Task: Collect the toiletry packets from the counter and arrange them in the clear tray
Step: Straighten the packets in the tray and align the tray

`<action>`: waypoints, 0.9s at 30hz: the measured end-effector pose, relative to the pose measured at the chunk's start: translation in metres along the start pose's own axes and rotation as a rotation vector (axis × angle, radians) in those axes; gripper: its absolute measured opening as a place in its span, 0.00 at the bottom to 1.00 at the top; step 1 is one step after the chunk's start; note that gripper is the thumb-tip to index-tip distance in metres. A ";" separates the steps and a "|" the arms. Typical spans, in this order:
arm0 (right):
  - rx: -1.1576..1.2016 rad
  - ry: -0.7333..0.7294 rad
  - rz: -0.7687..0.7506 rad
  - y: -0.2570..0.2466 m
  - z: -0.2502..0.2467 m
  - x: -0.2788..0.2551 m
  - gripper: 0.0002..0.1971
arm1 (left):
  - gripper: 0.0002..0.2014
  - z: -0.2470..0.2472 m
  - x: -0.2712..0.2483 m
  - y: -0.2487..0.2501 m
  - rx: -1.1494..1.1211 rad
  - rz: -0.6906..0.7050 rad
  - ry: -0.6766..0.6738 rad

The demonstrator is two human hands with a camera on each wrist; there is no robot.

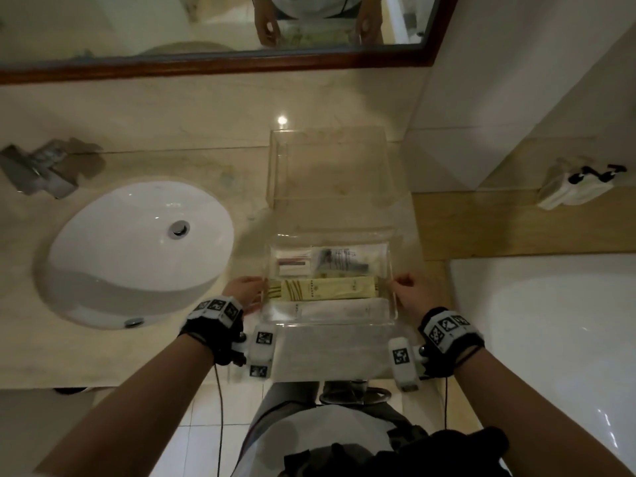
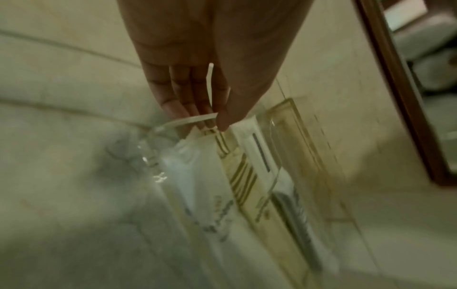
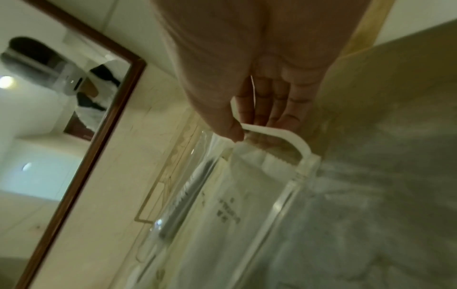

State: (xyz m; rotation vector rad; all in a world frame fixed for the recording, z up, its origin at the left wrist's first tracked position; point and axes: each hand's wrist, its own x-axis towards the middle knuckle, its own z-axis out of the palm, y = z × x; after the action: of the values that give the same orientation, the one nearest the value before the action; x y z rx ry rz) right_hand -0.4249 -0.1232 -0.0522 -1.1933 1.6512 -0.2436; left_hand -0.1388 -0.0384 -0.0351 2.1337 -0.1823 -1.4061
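The clear tray (image 1: 327, 321) sits on the counter right of the sink, near the front edge. Inside lie a long yellow packet (image 1: 327, 287), a white packet (image 1: 337, 309) in front of it, and small packets (image 1: 296, 265) with a dark one (image 1: 340, 259) at the back. My left hand (image 1: 246, 292) pinches the tray's left rim (image 2: 190, 120), thumb inside and fingers outside. My right hand (image 1: 409, 294) pinches the right rim (image 3: 296, 142) the same way. The yellow packet (image 2: 247, 181) and the white packet (image 3: 247, 195) show through the walls.
A second clear acrylic box (image 1: 330, 166) stands just behind the tray. The white sink (image 1: 137, 249) and faucet (image 1: 38, 170) are to the left, the mirror (image 1: 220, 60) behind. A bathtub (image 1: 550, 339) and a wooden ledge with a white object (image 1: 574, 187) lie to the right.
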 end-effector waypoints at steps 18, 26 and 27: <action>-0.276 0.028 0.005 -0.006 0.011 0.004 0.09 | 0.12 -0.005 0.025 0.004 0.460 0.165 -0.086; -0.253 0.019 0.010 -0.008 0.013 0.001 0.07 | 0.12 -0.003 0.023 0.003 0.506 0.186 -0.062; -0.247 0.023 0.009 -0.009 0.014 -0.001 0.07 | 0.12 -0.004 0.022 0.002 0.503 0.185 -0.060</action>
State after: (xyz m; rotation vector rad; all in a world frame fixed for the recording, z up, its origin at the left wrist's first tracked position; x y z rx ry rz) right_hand -0.4089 -0.1215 -0.0520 -1.3703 1.7431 -0.0487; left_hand -0.1253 -0.0481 -0.0508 2.3878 -0.8105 -1.4216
